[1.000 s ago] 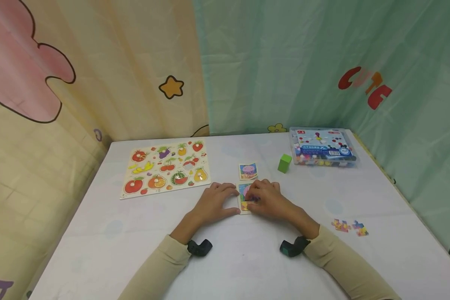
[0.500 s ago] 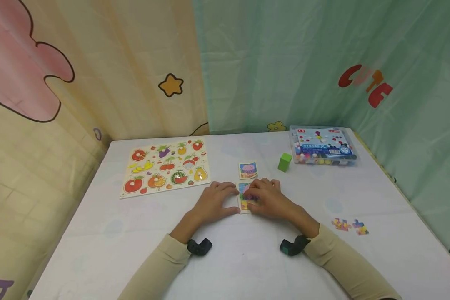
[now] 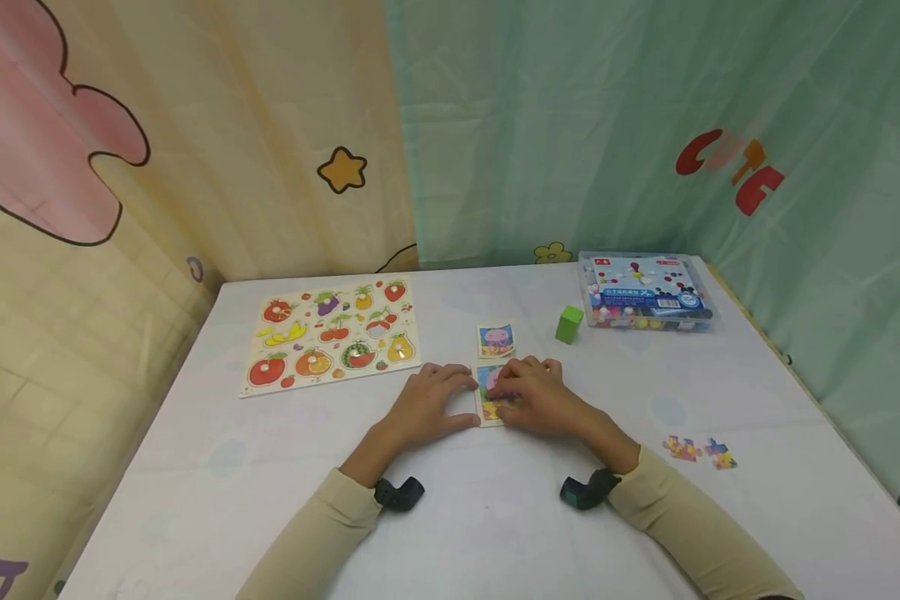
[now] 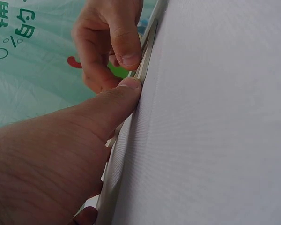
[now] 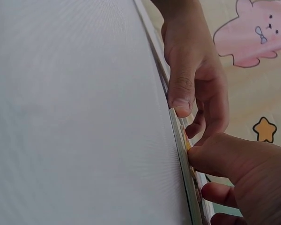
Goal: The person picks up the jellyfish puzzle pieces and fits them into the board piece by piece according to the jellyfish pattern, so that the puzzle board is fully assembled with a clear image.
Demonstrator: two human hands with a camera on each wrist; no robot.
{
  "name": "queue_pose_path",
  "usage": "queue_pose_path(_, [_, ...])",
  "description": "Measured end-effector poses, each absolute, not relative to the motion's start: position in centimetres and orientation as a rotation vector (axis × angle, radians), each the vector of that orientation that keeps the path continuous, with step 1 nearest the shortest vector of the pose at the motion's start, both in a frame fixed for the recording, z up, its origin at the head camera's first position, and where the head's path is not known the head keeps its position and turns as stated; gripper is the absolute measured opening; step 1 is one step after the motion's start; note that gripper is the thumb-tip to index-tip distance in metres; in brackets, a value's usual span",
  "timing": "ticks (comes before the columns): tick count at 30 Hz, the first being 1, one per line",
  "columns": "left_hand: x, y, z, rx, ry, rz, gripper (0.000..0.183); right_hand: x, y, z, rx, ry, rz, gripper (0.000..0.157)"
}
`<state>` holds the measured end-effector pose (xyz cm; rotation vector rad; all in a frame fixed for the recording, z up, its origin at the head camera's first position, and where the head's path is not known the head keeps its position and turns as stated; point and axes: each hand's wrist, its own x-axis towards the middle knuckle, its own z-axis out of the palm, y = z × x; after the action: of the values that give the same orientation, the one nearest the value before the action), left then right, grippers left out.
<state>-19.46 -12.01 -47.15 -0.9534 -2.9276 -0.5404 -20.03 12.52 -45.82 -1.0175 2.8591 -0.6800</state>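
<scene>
A small jigsaw puzzle board (image 3: 489, 410) with a sea-animal picture lies mid-table, partly covered by my right hand. My left hand (image 3: 429, 404) holds its left side, index finger and thumb spread along the edge; in the left wrist view, the left thumb (image 4: 129, 84) meets the board's edge. My right hand (image 3: 536, 398) bends over the picture, its curled fingers and thumb at a puzzle piece that they mostly hide. In the right wrist view, the right thumb (image 5: 201, 157) presses at the picture side. Just beyond lies a picture card (image 3: 496, 341) with a pink octopus-like figure.
Loose puzzle pieces (image 3: 682, 449) lie at the right. A green block (image 3: 569, 325) stands behind the right hand, near a clear plastic box (image 3: 645, 292) of coloured parts. A fruit knob-puzzle board (image 3: 333, 337) lies at the back left. Printed curtains (image 3: 495, 125) hang behind the table.
Both hands stay in nearly the same place. The right fingers shift very slightly over the puzzle board; the other objects stay put.
</scene>
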Motion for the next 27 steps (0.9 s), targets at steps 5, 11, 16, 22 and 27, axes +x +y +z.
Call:
queue_pose_path(5, [-19.43,-12.01,-47.17,-0.947,-2.93,-0.543,0.056,-19.7,12.35,-45.4,-1.038,2.905,-0.574,0.023])
queue_pose_path(11, [-19.47,-12.02,-47.17,-0.947,-2.935,-0.541,0.057,-19.42,12.28,-45.11,-1.107,2.951,-0.435,0.023])
queue_pose_path(16, [-19.48,-12.02,-47.19,-0.953,-2.922,-0.547,0.057,-19.22,12.31,-45.03,-1.2,2.99,-0.356,0.024])
queue_pose_path(22, [-19.5,-12.06,-47.17,-0.952,-2.919,-0.548,0.057,-19.35,12.37,-45.22,-1.221,2.983,-0.367,0.023])
queue_pose_path(27, [-19.51,-12.09,-47.23,-0.954,-2.922,-0.552,0.056,-19.67,12.51,-45.78,-1.141,2.936,-0.49,0.024])
